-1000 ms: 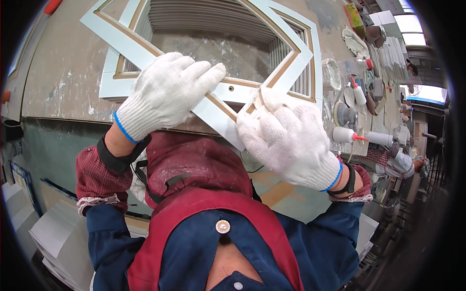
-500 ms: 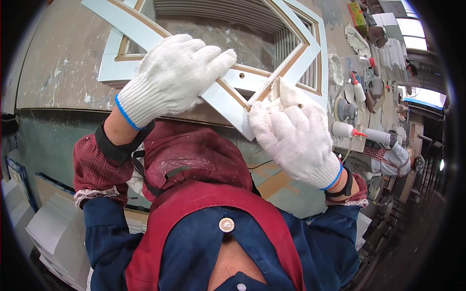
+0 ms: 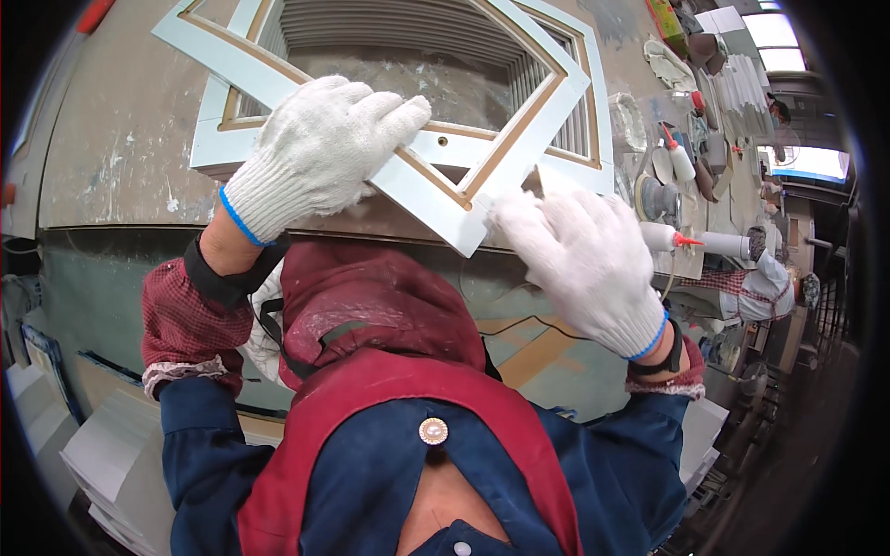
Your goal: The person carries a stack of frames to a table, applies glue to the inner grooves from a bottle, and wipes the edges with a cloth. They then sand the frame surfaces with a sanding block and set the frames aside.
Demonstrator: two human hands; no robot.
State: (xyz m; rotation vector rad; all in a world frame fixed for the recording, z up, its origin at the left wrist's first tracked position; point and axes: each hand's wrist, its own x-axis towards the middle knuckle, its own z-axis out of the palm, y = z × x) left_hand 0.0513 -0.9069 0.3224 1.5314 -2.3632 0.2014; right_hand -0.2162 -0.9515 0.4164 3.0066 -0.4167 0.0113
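Grey and scuffed, the worktop fills the upper left of the frame, with paint marks on it. On it lies a white frame with thin brown edges. It is made of flat strips that cross to form a pointed shape. Its long strip runs from the upper left of the frame down toward the middle, and its corner points at the lower middle, hanging over the worktop edge.

The left hand, in a white knit glove with a blue cuff, lies flat on the long strip. Its fingers are stretched out and close together, pressing down on the strip, not wrapped around it.

The right hand, in the same kind of glove, is at the right of the middle, just beside the pointed corner. Its fingers are bent and close together, and they touch the corner's edge. I cannot tell if they pinch something small.

Glue bottles with red tips sit at the right of the frame. Another person in a checked sleeve is at the far right.
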